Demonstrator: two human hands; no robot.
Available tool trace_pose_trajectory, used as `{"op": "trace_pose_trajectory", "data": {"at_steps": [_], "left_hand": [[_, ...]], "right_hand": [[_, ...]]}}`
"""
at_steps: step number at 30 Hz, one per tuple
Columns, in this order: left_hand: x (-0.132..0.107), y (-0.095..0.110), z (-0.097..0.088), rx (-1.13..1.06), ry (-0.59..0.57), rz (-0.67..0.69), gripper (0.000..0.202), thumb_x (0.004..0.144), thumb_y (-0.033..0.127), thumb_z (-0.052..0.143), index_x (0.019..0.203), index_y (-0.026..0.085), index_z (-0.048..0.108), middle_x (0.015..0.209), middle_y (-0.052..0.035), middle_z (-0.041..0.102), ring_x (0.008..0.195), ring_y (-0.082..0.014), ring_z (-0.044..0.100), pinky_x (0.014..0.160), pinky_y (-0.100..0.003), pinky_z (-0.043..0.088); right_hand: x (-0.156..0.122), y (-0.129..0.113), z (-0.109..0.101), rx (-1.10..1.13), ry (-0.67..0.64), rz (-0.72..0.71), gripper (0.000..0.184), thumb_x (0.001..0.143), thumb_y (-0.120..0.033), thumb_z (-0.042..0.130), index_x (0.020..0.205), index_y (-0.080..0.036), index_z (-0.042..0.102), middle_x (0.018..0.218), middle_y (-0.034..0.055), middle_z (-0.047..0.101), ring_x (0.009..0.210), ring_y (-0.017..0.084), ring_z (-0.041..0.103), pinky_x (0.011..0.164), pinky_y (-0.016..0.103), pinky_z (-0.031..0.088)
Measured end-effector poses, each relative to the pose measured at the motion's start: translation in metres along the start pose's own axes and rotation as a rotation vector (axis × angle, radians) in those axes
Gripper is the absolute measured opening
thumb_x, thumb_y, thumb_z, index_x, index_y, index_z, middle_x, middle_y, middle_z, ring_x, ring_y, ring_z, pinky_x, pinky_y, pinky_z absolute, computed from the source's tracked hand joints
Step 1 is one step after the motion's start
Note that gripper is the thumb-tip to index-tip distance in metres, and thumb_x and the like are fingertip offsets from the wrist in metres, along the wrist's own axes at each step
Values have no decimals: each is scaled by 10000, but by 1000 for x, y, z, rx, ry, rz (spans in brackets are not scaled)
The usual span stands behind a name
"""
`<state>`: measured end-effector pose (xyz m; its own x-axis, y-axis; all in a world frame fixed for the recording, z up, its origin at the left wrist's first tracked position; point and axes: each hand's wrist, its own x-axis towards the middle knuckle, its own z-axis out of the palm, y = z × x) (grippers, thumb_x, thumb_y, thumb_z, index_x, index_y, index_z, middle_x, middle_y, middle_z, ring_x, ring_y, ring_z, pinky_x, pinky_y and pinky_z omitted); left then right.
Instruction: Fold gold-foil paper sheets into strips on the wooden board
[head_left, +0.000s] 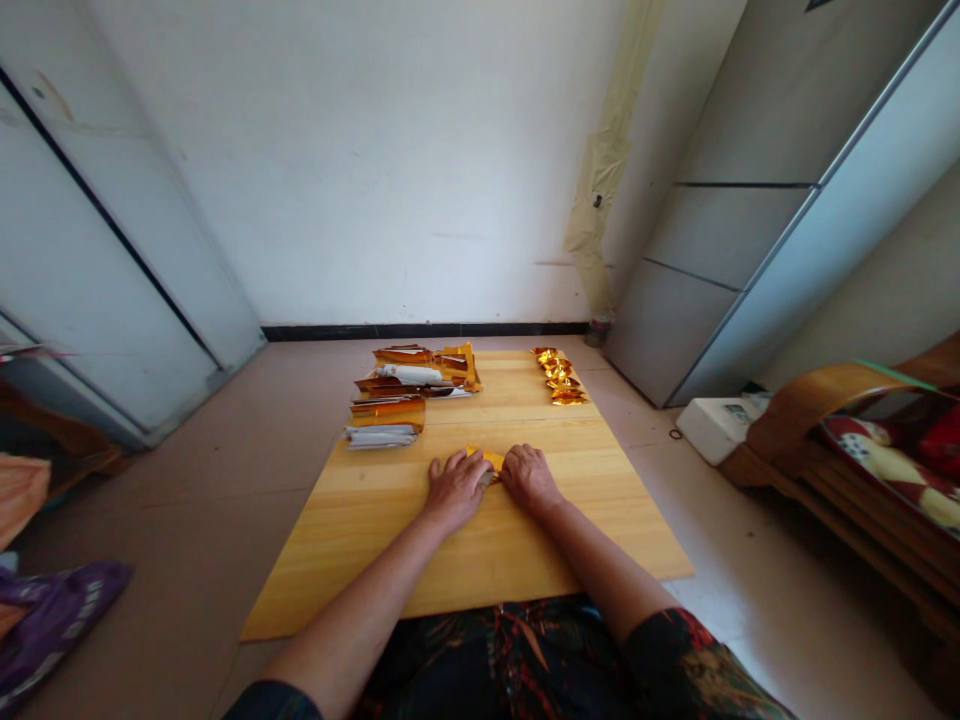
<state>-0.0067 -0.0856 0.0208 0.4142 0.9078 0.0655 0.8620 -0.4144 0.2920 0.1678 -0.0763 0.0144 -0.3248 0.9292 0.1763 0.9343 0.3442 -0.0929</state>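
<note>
Both hands (pixel 455 490) on gold pc (pixel 491 459), wood brd (pixel 495 560) under, wht wall (pixel 360 180)

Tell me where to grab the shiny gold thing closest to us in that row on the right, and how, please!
Probably pinch its left and right ends gently, from above and the near side. That foil piece lies crosswise on the board, so both ends look free, while its far side sits close to the next piece.
</note>
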Motion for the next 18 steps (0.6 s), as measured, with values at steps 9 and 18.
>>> {"op": "trace_pose_trajectory", "data": {"at_steps": [9,18], "left_hand": [[-1,-3,-5,45,-64,67,370,877,248,437,1202,412,502,1451,11,400,1334,-282,312,1013,-629,231],[-2,-3,-4,73,-59,75,318,899,281,411,1167,409,524,1452,9,399,1335,-293,317,998,-648,239]], "right_hand": [[1,-2,-5,54,1,58,143,890,-224,508,820,-176,622,918,73,622,894,184,525,736,290,332],[1,-2,-10,216,31,155,97,841,-233,582,760,-187,612,905,44,605,880,163,519,727,253,339]]}}
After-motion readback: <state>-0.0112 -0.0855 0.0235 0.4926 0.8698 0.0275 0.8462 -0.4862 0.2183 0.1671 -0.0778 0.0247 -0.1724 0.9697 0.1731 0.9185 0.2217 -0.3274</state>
